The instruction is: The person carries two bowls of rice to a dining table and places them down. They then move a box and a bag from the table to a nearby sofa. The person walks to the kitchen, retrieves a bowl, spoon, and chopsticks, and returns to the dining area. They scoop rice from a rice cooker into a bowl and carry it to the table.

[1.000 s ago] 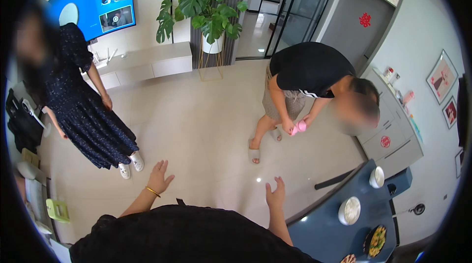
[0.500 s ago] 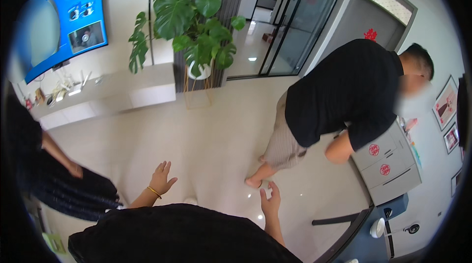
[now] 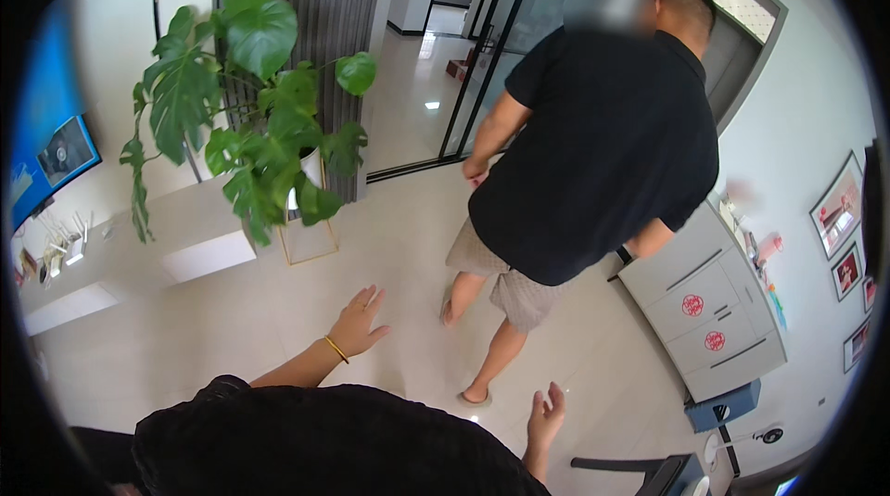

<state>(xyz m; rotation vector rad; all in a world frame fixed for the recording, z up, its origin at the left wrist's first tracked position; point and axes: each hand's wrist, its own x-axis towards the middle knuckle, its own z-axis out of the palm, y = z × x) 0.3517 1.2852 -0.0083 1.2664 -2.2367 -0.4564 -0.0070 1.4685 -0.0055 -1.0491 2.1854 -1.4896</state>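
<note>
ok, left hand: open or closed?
Open. The left hand has its fingers extended and the thumb held apart, with nothing visible in its grasp.

The person in shorts (image 3: 593,153), earlier bent over, now stands straighter, back turned; the plant (image 3: 262,37) appears farther left.

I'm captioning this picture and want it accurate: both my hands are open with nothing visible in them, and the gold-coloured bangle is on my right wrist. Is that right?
Not quite: the head view shows the gold-coloured bangle on the wrist of your left hand, not your right hand. Both hands are open with nothing visible in them, as you said.
</note>
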